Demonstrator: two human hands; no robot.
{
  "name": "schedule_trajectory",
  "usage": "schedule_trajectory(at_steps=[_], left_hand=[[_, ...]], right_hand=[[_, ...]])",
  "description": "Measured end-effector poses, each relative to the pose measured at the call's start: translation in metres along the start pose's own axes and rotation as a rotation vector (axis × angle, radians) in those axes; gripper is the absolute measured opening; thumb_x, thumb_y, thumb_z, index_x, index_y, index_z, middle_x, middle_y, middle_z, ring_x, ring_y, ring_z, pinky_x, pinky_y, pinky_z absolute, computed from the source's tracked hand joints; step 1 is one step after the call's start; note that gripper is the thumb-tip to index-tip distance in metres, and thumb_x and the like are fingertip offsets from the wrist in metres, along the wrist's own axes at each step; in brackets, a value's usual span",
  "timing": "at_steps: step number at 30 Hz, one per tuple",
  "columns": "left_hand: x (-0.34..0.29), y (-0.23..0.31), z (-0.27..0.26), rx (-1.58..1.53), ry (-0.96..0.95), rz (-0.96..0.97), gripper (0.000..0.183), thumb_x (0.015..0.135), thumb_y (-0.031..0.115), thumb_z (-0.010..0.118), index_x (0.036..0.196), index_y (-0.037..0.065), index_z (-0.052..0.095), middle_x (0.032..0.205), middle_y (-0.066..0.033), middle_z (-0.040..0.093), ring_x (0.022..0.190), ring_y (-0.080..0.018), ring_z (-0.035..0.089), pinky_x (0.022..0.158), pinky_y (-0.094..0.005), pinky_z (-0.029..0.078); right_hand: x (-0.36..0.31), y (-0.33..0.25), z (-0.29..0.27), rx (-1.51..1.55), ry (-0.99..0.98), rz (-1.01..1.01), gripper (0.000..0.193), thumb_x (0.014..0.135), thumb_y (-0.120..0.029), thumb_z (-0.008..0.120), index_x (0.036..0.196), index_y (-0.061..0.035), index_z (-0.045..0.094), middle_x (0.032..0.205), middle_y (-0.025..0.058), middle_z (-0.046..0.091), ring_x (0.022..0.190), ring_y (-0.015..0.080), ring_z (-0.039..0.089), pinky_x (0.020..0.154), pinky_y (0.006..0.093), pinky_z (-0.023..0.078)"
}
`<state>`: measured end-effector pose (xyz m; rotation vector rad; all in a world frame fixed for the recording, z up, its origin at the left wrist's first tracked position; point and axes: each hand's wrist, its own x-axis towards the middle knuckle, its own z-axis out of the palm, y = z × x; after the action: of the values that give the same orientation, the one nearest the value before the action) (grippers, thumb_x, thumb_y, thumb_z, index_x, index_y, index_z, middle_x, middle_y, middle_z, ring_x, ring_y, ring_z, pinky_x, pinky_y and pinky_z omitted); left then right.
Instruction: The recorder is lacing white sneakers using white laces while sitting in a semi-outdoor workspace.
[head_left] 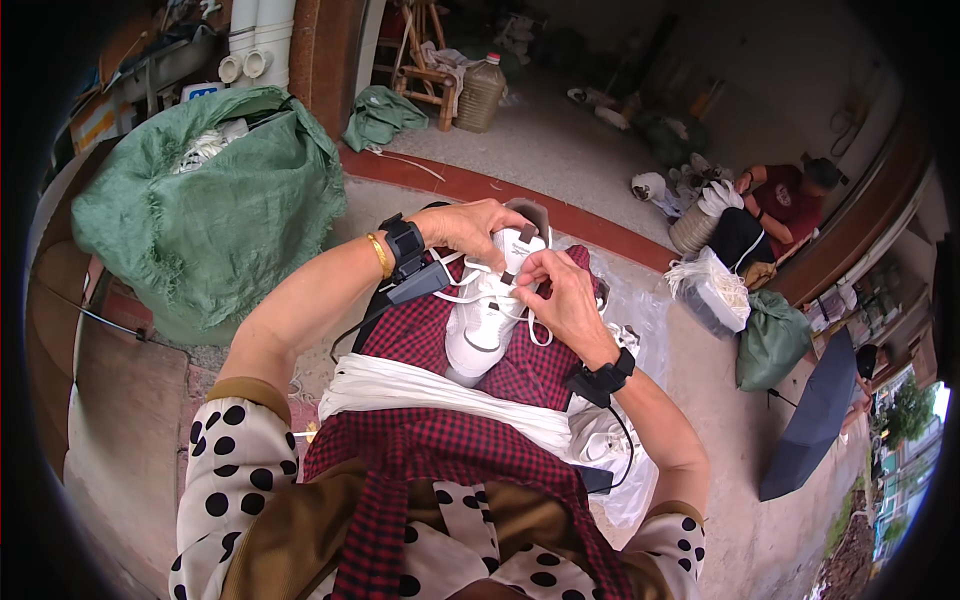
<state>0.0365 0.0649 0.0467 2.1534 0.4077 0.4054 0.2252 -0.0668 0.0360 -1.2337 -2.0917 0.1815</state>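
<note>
A white sneaker (pixel 474 335) rests on my lap over a red-and-black checked apron (pixel 400 335), its toe toward me. My left hand (pixel 468 232) grips the sneaker near its tongue and collar, thumb along the tongue. Fingers pinched together, my right hand (pixel 562 297) holds a white shoelace (pixel 541 330) beside the eyelets, and a loop hangs below it. Lace also trails out on the left of the shoe. Across my lap lies a thick bundle of white laces (pixel 440 397). Both wrists carry black strapped devices.
A large green sack (pixel 215 215) with white laces stands left. More white shoes (pixel 600 440) lie in clear plastic at my right. Farther right are a tub of laces (pixel 712 290), a green bag (pixel 772 340), a dark umbrella (pixel 810 425) and a seated person (pixel 785 215).
</note>
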Motion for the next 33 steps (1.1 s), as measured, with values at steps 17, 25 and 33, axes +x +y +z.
schedule_trajectory(at_steps=[17, 25, 33], left_hand=[[-0.052, -0.016, -0.012, 0.225, 0.520, 0.013, 0.028, 0.091, 0.024, 0.063, 0.109, 0.003, 0.066, 0.111, -0.0109, 0.065, 0.109, -0.0241, 0.059, 0.097, -0.0404, 0.045], [-0.075, -0.002, 0.010, 0.423, 0.504, 0.039, 0.014, 0.083, 0.017, 0.069, 0.092, 0.008, 0.062, 0.100, -0.0059, 0.055, 0.099, -0.0241, 0.052, 0.092, -0.0414, 0.038], [-0.065, 0.009, 0.026, 0.858, 0.220, 0.234, 0.013, 0.077, 0.012, 0.073, 0.086, 0.011, 0.063, 0.097, -0.0041, 0.051, 0.101, -0.0243, 0.047, 0.086, -0.0387, 0.033]], right_hand=[[-0.108, 0.126, -0.159, -0.515, 0.297, 0.244, 0.013, 0.072, 0.008, 0.066, 0.079, 0.0009, 0.058, 0.070, 0.0114, 0.057, 0.064, 0.0195, 0.057, 0.061, 0.0311, 0.047], [-0.117, 0.104, -0.137, -0.387, 0.127, 0.371, 0.032, 0.076, -0.008, 0.072, 0.107, -0.0032, 0.064, 0.102, 0.0116, 0.067, 0.100, 0.0268, 0.059, 0.085, 0.0400, 0.049], [-0.013, 0.031, -0.034, -0.291, -0.057, -0.030, 0.034, 0.100, -0.025, 0.045, 0.091, 0.0022, 0.063, 0.088, 0.0186, 0.059, 0.090, 0.0350, 0.053, 0.087, 0.0439, 0.040]])
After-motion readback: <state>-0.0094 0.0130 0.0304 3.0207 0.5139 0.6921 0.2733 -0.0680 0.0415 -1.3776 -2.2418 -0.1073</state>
